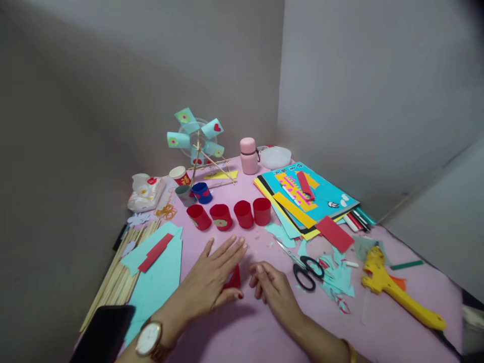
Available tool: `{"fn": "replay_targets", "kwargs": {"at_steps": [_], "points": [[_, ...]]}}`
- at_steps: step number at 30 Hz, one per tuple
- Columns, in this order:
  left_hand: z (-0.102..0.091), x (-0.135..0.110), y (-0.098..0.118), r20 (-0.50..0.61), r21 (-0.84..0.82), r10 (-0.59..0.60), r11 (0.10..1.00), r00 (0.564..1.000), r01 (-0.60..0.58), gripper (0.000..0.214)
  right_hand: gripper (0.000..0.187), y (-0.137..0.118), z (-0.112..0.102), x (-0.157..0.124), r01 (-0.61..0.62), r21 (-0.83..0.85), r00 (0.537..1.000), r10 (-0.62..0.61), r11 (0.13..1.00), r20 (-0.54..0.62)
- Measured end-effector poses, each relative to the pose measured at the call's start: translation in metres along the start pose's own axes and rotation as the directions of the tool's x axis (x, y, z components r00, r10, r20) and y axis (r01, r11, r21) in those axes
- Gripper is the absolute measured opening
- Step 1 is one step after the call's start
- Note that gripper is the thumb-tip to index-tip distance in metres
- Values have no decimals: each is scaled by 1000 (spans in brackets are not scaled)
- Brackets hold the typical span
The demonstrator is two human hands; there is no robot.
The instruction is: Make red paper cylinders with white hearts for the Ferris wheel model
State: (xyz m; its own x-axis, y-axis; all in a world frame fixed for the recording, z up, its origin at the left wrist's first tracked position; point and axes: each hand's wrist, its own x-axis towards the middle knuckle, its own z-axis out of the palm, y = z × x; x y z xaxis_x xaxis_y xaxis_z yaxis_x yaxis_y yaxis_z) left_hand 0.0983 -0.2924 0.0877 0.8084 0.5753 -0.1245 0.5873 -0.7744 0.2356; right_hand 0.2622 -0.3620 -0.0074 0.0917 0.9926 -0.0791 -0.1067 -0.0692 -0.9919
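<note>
My left hand (217,275) is stretched out, palm down, over a small red paper piece (234,278). The hand hides most of that piece, so its full shape and whether I touch it cannot be told. To its right, my right hand (274,288) is loosely closed, fingers curled, and nothing shows in it. Beyond the hands stand several red paper cups in a row, among them one with a green flower sticker (221,217) and a plain one at the right end (262,211). Black-handled scissors (304,269) lie open to the right of my right hand.
A yellow glue gun (403,292) lies at the right, beside cyan paper scraps (336,275). Coloured sheets (333,189) are stacked behind. Left are cyan paper (161,272), wooden sticks (113,277) and a phone (104,333). A paper-bladed wheel model (198,141) and pink flask (249,157) stand behind.
</note>
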Motion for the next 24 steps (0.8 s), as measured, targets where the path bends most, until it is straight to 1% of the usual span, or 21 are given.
{"fn": "replay_targets", "kwargs": {"at_steps": [2,4,7,12,17,20,24], "points": [[4,1,2,28,13,0,1000,1000,-1,79,44,0,0,0,4,-6,1000,-4,1000,3],[7,0,4,23,25,0,1000,1000,-1,79,43,0,-1,0,8,-12,1000,-8,1000,7],[6,-2,4,12,35,5,999,1000,-6,78,43,0,-1,-1,13,-23,1000,-13,1000,11],[2,0,-3,-48,63,39,997,998,-36,76,46,1,-2,-1,16,-37,1000,-15,999,24],[14,3,-9,-4,56,89,994,996,-89,73,46,2,-1,-1,22,-40,999,-20,999,30],[21,3,-10,-26,53,88,995,996,-86,73,44,4,-1,-1,24,-42,999,-23,999,37],[20,4,-10,-71,48,88,995,994,-84,76,44,5,-2,-1,24,-45,999,-22,999,41]]}}
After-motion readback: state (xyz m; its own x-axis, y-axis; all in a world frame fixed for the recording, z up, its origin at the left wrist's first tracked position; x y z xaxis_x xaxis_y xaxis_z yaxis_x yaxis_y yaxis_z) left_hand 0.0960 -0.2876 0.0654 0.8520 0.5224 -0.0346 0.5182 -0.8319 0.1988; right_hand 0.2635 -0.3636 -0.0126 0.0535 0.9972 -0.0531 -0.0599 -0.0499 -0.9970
